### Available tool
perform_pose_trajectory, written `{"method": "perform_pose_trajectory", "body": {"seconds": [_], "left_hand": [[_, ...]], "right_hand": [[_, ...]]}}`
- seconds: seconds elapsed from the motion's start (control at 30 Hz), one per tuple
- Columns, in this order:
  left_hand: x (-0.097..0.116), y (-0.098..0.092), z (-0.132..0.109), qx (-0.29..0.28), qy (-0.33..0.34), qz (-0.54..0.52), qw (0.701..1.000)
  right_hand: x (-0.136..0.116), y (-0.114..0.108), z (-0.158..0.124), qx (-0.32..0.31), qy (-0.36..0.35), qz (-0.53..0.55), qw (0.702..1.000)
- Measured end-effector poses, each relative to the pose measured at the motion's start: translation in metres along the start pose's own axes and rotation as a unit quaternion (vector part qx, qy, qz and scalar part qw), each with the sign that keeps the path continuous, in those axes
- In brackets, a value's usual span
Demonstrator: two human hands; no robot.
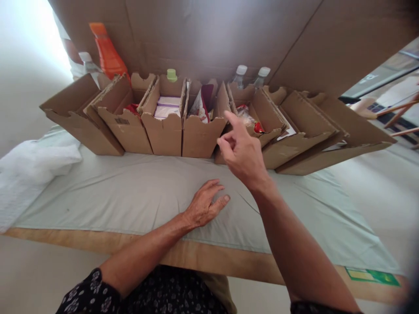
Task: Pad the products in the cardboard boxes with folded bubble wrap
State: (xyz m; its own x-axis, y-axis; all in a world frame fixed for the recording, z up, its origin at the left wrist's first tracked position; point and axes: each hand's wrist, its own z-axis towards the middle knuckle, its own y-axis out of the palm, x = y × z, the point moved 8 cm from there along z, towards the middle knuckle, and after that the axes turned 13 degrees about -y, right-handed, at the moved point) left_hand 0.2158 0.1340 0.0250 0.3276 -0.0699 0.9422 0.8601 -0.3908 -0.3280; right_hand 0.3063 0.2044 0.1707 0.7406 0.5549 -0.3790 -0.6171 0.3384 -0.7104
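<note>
My left hand [205,203] lies flat and open on the pale green cloth [131,196], holding nothing. My right hand [244,150] is raised above the cloth in front of a row of open cardboard boxes [163,131], index finger stretched toward a box holding a red-and-clear packet [253,124], the other fingers loosely curled with nothing in them. Neighbouring boxes hold a white and purple pack [166,107] and a dark red pouch [205,102].
Bottles stand behind the boxes: an orange one [108,52], a green-capped one [172,75], and two white-capped ones [250,75]. A tall cardboard wall [212,30] rises behind. White folded fabric [32,161] lies at left. A green label [373,275] sits on the wooden table edge.
</note>
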Motion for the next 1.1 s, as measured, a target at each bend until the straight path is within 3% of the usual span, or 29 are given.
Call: {"method": "perform_pose_trajectory", "body": {"seconds": [0.13, 0.23, 0.3, 0.4, 0.47, 0.53, 0.6, 0.67, 0.73, 0.8, 0.83, 0.9, 0.97, 1.03, 1.1], "left_hand": [[0.002, -0.004, 0.004, 0.053, 0.021, -0.011, 0.998], [0.008, -0.028, -0.001, 0.142, 0.034, -0.029, 0.989], [0.013, -0.057, -0.017, 0.24, 0.042, -0.047, 0.969], [0.018, -0.103, -0.063, 0.407, 0.075, -0.07, 0.908], [0.015, -0.117, -0.09, 0.448, 0.082, -0.066, 0.888], [0.008, -0.12, -0.105, 0.436, 0.065, -0.056, 0.896], [0.002, -0.118, -0.114, 0.416, 0.049, -0.061, 0.906], [0.0, -0.113, -0.116, 0.384, 0.042, -0.082, 0.919], [0.002, -0.104, -0.113, 0.33, 0.039, -0.114, 0.936], [0.005, -0.09, -0.108, 0.258, 0.027, -0.152, 0.954], [0.007, -0.083, -0.105, 0.224, 0.017, -0.167, 0.96], [0.008, -0.07, -0.105, 0.177, -0.001, -0.188, 0.966], [0.006, -0.061, -0.11, 0.165, -0.018, -0.196, 0.966], [0.002, -0.059, -0.119, 0.176, -0.03, -0.203, 0.963], [-0.002, -0.065, -0.127, 0.204, -0.036, -0.209, 0.956]], "right_hand": [[0.007, 0.022, 0.045, -0.052, 0.028, -0.079, 0.995], [0.002, 0.022, 0.044, -0.048, 0.029, -0.097, 0.994], [-0.009, 0.015, 0.025, -0.05, 0.018, -0.099, 0.994], [-0.035, -0.01, -0.022, -0.029, -0.014, -0.086, 0.996], [-0.058, -0.034, -0.06, -0.004, -0.058, -0.064, 0.996], [-0.079, -0.058, -0.097, 0.009, -0.093, -0.046, 0.995], [-0.087, -0.084, -0.133, 0.027, -0.082, -0.039, 0.996], [-0.075, -0.118, -0.17, 0.11, 0.011, -0.055, 0.992], [-0.052, -0.151, -0.215, 0.223, 0.137, -0.044, 0.964], [-0.029, -0.162, -0.257, 0.269, 0.221, 0.008, 0.938], [-0.02, -0.158, -0.271, 0.24, 0.236, 0.037, 0.941], [-0.011, -0.136, -0.292, 0.122, 0.232, 0.051, 0.964], [-0.011, -0.105, -0.302, 0.003, 0.206, 0.029, 0.978], [-0.016, -0.078, -0.296, -0.048, 0.18, 0.0, 0.983], [-0.021, -0.057, -0.273, -0.057, 0.159, -0.002, 0.986]]}}
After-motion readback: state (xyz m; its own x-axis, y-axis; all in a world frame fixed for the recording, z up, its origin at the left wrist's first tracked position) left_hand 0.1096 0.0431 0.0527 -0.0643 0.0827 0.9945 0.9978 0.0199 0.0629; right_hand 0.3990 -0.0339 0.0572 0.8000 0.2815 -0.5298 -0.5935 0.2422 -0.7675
